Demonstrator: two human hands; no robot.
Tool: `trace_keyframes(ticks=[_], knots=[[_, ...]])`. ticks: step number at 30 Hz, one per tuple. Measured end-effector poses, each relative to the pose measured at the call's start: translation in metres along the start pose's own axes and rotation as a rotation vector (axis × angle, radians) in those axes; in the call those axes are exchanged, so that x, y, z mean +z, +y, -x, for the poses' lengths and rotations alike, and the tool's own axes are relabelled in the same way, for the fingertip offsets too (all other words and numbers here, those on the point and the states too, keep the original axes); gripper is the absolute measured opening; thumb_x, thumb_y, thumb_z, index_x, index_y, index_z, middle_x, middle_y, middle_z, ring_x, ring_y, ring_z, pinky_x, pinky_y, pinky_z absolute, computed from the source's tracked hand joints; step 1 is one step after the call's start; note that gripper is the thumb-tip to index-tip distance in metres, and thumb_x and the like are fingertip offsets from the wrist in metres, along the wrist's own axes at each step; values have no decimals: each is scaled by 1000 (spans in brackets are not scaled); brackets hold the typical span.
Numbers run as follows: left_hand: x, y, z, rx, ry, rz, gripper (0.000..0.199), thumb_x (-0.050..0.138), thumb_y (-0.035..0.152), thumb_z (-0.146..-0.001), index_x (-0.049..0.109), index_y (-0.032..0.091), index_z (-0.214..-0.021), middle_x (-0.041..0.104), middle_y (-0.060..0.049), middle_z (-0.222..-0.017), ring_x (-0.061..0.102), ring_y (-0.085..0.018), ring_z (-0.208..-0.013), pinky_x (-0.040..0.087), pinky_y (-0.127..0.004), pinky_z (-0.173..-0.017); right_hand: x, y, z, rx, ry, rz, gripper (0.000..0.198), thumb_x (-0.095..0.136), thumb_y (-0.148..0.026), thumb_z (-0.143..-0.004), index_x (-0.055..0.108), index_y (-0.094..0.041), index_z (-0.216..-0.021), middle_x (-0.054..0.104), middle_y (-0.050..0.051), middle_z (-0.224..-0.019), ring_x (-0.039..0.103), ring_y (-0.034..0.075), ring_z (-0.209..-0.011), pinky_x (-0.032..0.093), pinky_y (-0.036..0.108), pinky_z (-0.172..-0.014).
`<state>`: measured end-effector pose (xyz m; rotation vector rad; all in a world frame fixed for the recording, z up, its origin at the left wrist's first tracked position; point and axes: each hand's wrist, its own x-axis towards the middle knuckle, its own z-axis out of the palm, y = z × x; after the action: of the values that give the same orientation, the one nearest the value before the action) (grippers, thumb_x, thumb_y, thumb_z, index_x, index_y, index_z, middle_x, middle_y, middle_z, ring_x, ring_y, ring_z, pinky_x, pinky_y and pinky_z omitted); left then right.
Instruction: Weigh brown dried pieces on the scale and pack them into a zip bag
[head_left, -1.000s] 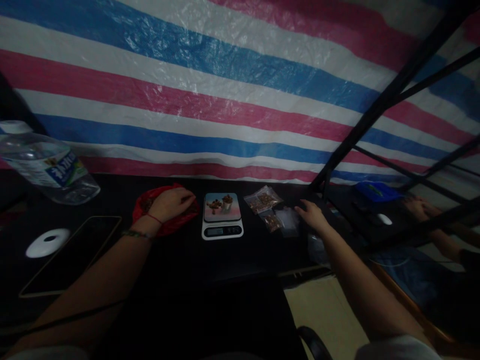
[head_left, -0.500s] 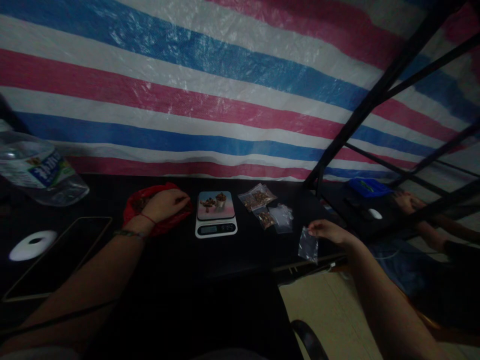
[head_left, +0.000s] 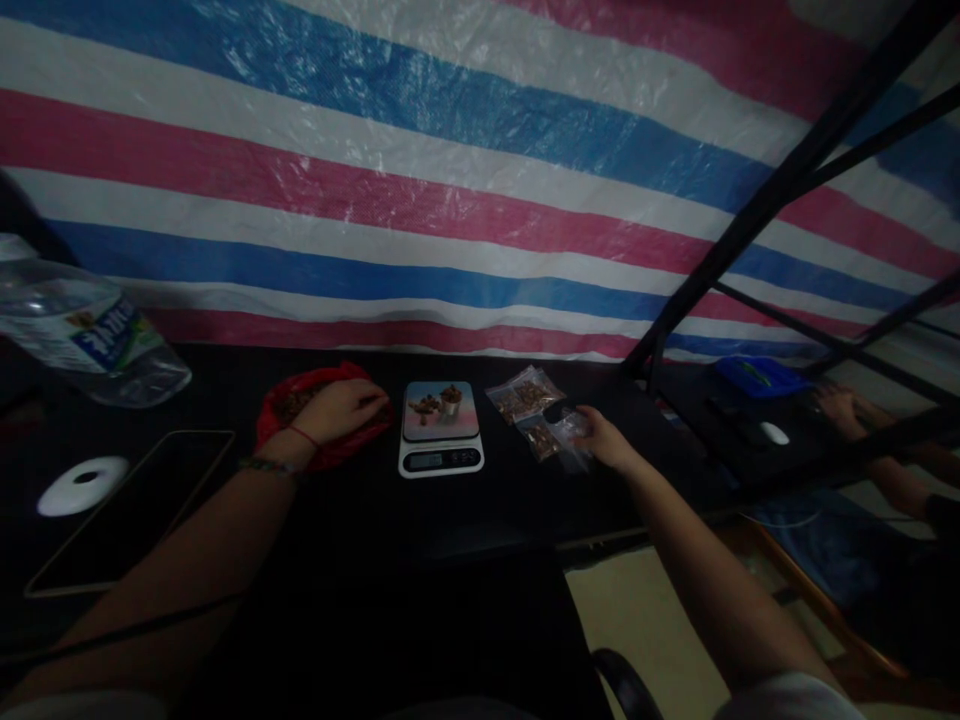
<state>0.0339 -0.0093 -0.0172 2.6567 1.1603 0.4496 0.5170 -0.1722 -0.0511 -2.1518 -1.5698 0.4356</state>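
Note:
My left hand (head_left: 343, 410) rests over a red plastic bag (head_left: 274, 425) of small brown pieces, its fingers drawn together. Whatever they pinch is hidden. To the right stands a digital scale (head_left: 440, 462); the brown pieces and small cup on its top look like a printed picture. Beyond the scale lie small clear zip bags filled with brown pieces (head_left: 526, 395), and one more filled bag (head_left: 541, 438) just in front. My right hand (head_left: 609, 440) is at the clear plastic bags (head_left: 571, 440) beside these, thumb and fingers closed on the film. Which bag they grip is unclear.
On the left are a large plastic bottle (head_left: 97, 335), a white oval object (head_left: 81, 487) and a dark phone-like slab (head_left: 135, 515). Striped sheeting (head_left: 420, 200) hangs behind. A black metal frame (head_left: 701, 275) rises at right; past it another person's hands (head_left: 836, 405) are near a blue tray (head_left: 761, 377).
My right hand has moved left and away from me, bringing a clear bag from the table's right side to the other clear bags. My left hand stays at the red bag.

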Motion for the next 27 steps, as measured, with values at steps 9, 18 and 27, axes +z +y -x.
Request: trace_keyframes(ticks=[9,18,27], knots=[[0,0,-1,11,-33,19,44,38,46,-89,70,18,-98,71,-7,-101,64,-21,-91,47,-30,-82,-22,13,1,25,31,-272,37,58,-46,-74,63,-13,-89,65,5,-76,58,16,-66,44,27,-62],[2,-3,-1,18,-16,18,44,38,47,-88,71,19,-97,71,-7,-100,65,-22,-92,46,-30,-84,-69,17,-1,55,-78,-580,46,71,-57,-63,62,-15,-81,62,3,-69,56,15,-62,45,28,-61],[8,-9,-1,29,0,54,42,40,47,-88,71,20,-97,71,-7,-99,64,-21,-91,47,-31,-84,-45,-1,-45,-197,-388,22,34,76,-33,-56,69,-16,-85,64,11,-113,58,29,-104,44,39,-91]])
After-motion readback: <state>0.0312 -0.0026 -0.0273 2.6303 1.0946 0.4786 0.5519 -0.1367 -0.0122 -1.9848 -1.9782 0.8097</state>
